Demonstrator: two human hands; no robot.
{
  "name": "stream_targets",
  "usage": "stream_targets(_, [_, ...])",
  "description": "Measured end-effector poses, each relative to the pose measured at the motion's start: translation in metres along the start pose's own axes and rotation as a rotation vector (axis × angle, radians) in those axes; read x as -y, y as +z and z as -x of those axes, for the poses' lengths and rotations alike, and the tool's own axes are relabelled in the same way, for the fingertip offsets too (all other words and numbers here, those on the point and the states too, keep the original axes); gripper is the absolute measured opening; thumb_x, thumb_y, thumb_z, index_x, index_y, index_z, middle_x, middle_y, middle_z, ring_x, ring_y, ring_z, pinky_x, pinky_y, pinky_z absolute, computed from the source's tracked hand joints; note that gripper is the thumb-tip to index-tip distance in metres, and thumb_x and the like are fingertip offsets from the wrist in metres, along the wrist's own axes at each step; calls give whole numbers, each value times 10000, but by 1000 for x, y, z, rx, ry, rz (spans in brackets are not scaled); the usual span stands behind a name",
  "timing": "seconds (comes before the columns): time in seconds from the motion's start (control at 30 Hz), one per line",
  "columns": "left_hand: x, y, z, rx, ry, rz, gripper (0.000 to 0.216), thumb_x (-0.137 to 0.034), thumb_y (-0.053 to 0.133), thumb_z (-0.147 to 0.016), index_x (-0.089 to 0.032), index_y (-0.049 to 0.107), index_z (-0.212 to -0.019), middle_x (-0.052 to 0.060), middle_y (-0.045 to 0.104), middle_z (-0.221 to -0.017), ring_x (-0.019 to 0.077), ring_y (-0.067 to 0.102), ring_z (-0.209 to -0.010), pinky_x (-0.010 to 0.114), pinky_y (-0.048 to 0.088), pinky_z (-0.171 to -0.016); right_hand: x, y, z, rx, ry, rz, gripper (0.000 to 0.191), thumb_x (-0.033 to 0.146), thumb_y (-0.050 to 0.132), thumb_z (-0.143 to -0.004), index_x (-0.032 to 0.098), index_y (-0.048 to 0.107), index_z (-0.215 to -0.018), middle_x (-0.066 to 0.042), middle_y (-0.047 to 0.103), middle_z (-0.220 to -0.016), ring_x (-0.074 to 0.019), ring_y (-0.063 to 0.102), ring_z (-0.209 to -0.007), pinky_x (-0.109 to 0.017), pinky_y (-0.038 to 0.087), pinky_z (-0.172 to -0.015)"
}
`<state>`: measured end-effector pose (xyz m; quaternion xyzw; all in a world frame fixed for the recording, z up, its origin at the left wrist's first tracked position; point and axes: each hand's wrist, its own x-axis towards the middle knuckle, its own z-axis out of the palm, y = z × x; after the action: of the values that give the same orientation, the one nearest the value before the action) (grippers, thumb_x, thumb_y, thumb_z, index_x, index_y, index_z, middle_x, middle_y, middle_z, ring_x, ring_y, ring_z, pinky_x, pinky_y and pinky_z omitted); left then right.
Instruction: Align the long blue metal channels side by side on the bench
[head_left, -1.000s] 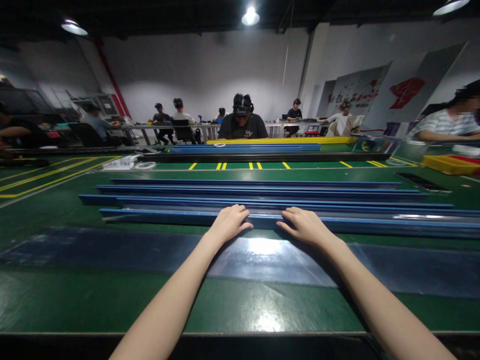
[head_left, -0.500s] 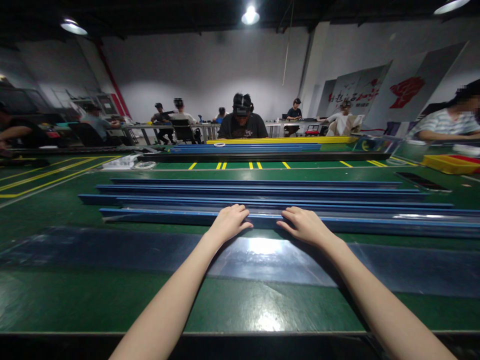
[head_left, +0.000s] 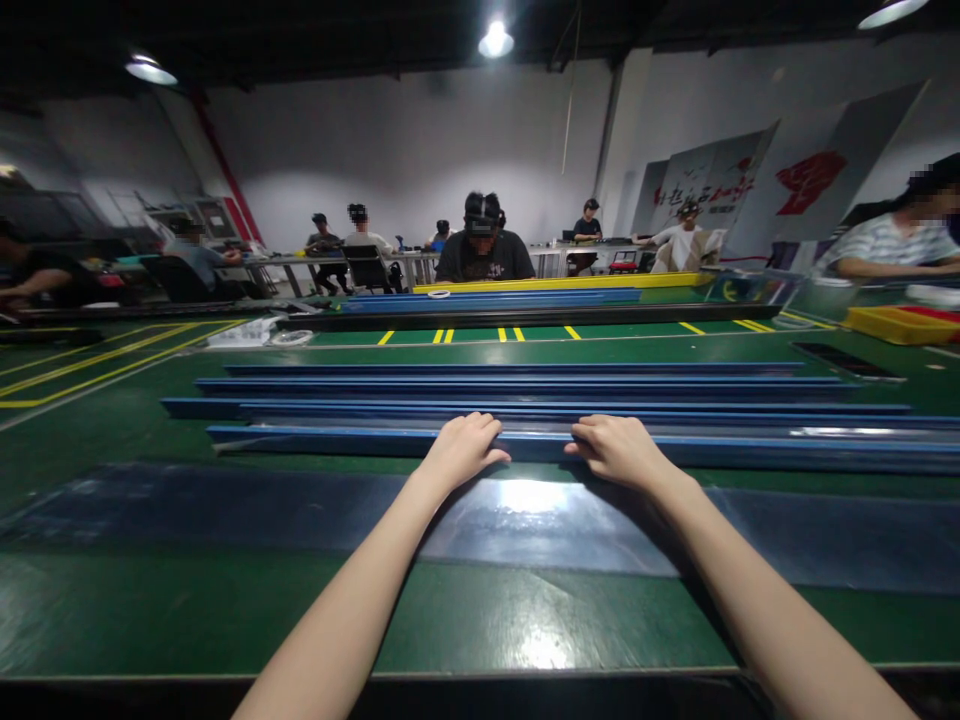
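A long blue channel strip (head_left: 337,441) with raised edges lies lengthwise across the green table, nearest to me among several such strips. My left hand (head_left: 466,447) is closed over its near wall, fingers on top and thumb on the side facing me. To the right, my right hand (head_left: 615,447) pinches the same wall in a like way, its fingers curled. A short stretch of the strip shows between the two hands. Below my wrists a flat, see-through plastic strip (head_left: 540,530) lies along the table and reflects the lamp.
More blue channel strips (head_left: 525,386) lie parallel behind. A phone (head_left: 847,362) rests at the right, near a yellow tray (head_left: 900,325). Farther back are a long black strip (head_left: 525,317) and a yellow one (head_left: 570,283). A person (head_left: 486,250) sits opposite; others sit around the room.
My right hand has shifted slightly right along the strip, and its fingers and thumb have drawn closer together. My left hand stays in nearly the same place. The view has tilted a little.
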<state>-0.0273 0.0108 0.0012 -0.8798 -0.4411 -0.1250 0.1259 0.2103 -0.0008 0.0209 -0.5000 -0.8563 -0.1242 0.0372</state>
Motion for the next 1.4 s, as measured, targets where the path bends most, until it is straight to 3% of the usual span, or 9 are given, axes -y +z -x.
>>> stream_targets(0.33, [0,-3,-1,-3,49,59,265,-417,570,-769,-179,549,-884,32,608,-922,178,527,-900,267,406,-748,-25,-6,12,85,98,7,298,372,395,-820,198,608,-707,-49,660,-794,-172,588,-692,-253,215,-506])
stream_targets(0.57, [0,-2,-2,15,31,73,186,-363,558,-793,-187,563,-855,31,623,-858,178,535,-871,265,406,-714,-24,-5,10,89,87,-23,307,389,396,-818,194,617,-733,-58,659,-806,-174,584,-712,-248,250,-530])
stream_targets(1.4, [-3,-3,-1,56,-28,22,219,-403,498,-824,-191,551,-848,35,627,-815,177,566,-808,247,398,-651,-25,-4,11,70,80,-54,322,398,397,-812,193,643,-785,-59,673,-854,-204,596,-781,-252,309,-570])
